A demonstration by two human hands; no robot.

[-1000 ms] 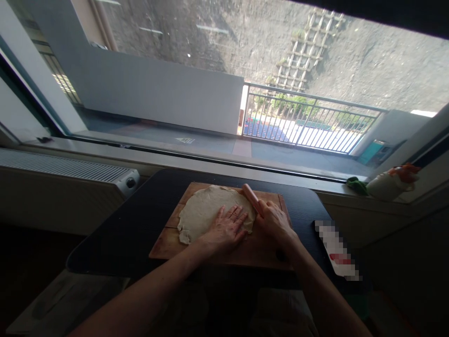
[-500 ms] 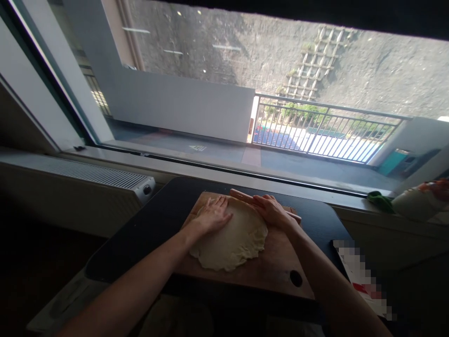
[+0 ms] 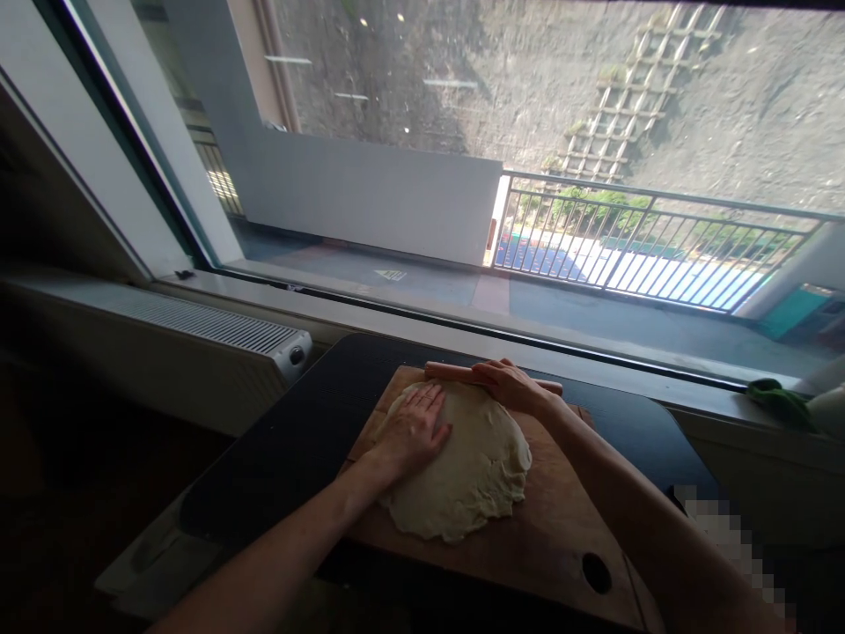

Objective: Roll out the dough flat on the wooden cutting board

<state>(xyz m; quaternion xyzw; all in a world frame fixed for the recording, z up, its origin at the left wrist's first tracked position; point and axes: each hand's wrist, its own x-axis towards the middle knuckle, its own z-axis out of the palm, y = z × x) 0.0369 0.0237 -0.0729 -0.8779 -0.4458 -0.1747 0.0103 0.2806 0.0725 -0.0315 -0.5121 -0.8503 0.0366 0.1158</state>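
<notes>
A thin, wide sheet of dough [image 3: 466, 480] with an uneven, ruffled lower right edge is spread on a wooden board [image 3: 554, 519]. My left hand [image 3: 415, 431] lies flat on the dough's left part, fingers stretched out towards the far edge. A slim wooden rolling pin [image 3: 449, 372] lies crosswise at the far edge of the dough. My right hand [image 3: 511, 386] is over the middle of the pin with its fingers around it; the underside of the grip is hidden.
The board rests on a dark table [image 3: 283, 449] beside a window sill [image 3: 409, 321]. A white radiator [image 3: 231, 352] stands at the left. On the sill at the right is a green cloth-like item [image 3: 779, 401]. Something pixelated [image 3: 726, 528] lies at the table's right side.
The rolling pin has swung to lie more level and moved left over the board, with my right hand on it. My left hand stays on the dough. The whole view has shifted slightly.
</notes>
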